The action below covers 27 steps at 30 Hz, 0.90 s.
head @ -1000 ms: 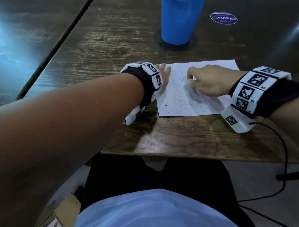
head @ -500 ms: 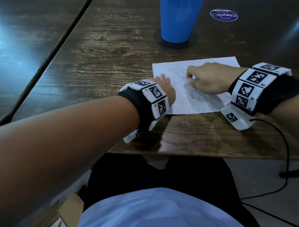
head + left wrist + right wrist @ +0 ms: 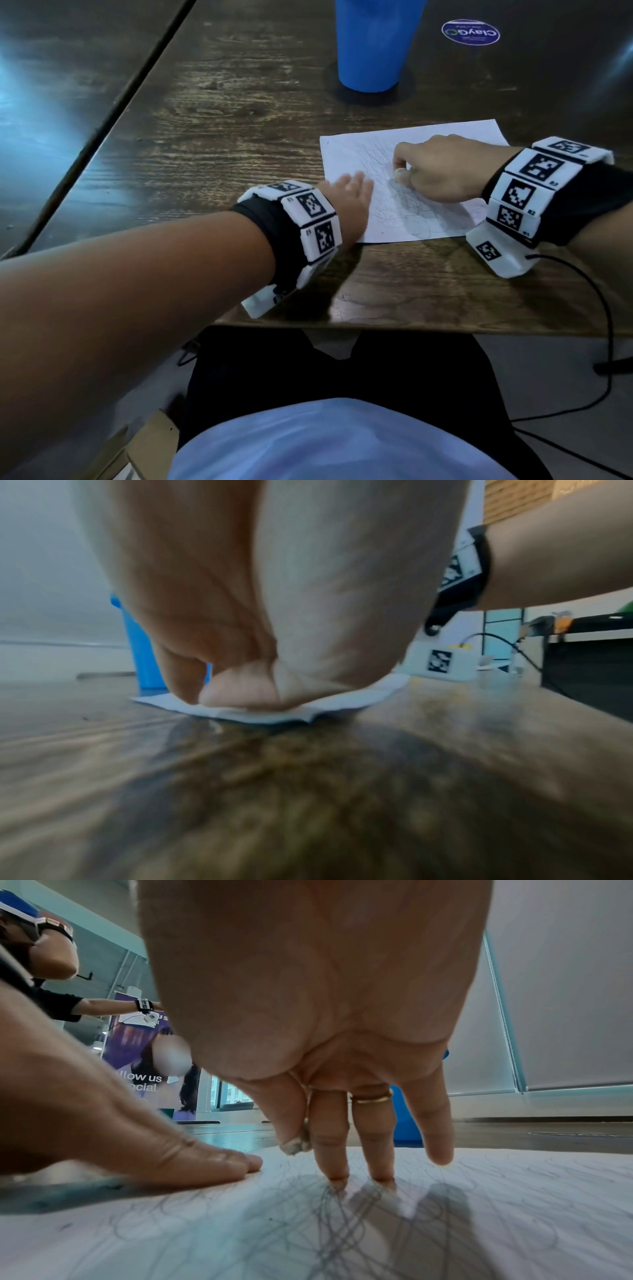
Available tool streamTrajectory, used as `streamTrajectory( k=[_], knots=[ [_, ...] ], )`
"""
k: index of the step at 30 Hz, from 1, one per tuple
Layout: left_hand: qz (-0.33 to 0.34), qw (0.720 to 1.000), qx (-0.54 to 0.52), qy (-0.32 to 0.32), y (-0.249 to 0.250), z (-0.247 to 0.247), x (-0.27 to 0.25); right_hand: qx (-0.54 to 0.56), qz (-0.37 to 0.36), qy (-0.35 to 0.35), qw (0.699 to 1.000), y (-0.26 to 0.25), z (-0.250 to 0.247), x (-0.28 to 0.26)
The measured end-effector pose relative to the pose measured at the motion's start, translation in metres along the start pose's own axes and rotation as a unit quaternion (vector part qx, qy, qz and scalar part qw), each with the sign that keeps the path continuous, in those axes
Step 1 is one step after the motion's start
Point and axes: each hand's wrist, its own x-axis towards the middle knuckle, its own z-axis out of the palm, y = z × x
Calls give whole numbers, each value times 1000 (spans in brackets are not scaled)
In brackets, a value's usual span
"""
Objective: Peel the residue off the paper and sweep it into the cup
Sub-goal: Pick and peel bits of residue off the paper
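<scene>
Residue [image 3: 297, 1143] in right hand [image 3: 442, 168] thumb-and-forefinger grip, above paper [image 3: 356, 161].

The head view looks down over the counter [image 3: 239, 113], while both wrist views skim low along it, sharing the paper [image 3: 349, 154].

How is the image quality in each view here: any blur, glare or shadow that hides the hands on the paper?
Head view: sharp; glare streaks on the table, left hand slightly blurred. Left wrist view: foreground wood smeared, paper soft. Right wrist view: wide-angle stretch; right hand casts finger shadows on the scribbles, nothing hidden.
</scene>
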Motion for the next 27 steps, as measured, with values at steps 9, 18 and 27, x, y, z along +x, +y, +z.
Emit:
streamTrajectory(
  k=[9,18,27],
  knots=[
    [-122,988,34,-91,-26,-2,24,5,-1,-4,1000,0,0,-2],
    [-94,995,-3,46,-36,-6,70,-4,1,-6,1000,-3,-1,-3],
    [-201,975,-56,-74,-90,-2,131,7,1,-6,1000,0,-1,-3]
  ],
)
